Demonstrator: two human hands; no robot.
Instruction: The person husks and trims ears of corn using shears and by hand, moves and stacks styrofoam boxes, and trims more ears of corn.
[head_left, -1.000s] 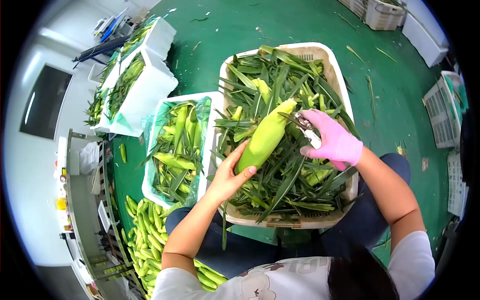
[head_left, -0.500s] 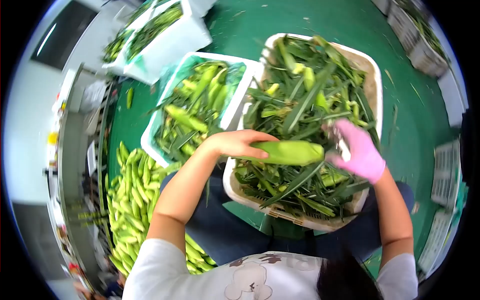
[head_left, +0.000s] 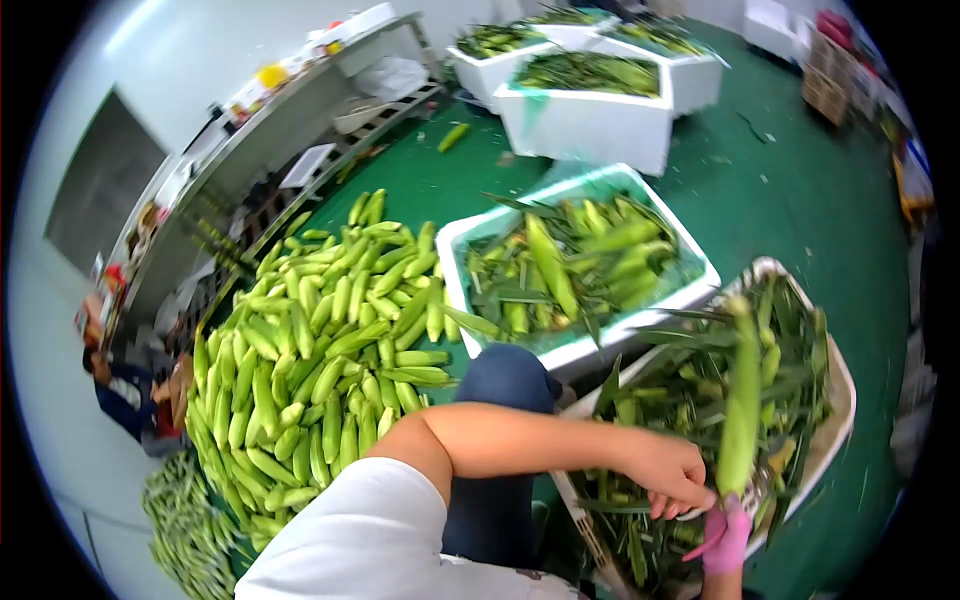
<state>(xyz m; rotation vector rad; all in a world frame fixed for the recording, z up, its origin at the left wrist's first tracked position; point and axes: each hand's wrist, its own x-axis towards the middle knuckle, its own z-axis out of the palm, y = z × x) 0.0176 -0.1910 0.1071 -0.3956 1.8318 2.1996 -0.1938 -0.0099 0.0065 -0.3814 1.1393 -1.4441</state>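
Note:
A green ear of corn (head_left: pixel 740 400) stands upright over the basket, its lower end at my right hand (head_left: pixel 727 532), which wears a pink glove and is closed round it. Close beside it on the left is my left hand (head_left: pixel 680 478), fingers curled in; what they hold, if anything, is hidden. A blurred metallic object shows near the glove, too unclear to name. Beneath both hands lies the white basket (head_left: pixel 838 385), full of leaves and husks (head_left: pixel 640 535).
Left of my knee, a large pile of green corn (head_left: pixel 320 350) covers the floor. A foam box (head_left: pixel 600 335) with corn stands ahead, and more foam boxes (head_left: pixel 585 130) lie beyond. Shelving (head_left: pixel 250 130) lines the left wall; a seated person (head_left: pixel 130 395) is at far left.
The view has swung left, bringing the pile into fuller sight. The ear has gone from lying sideways in my left hand to upright at my right hand. Both hands are now close together.

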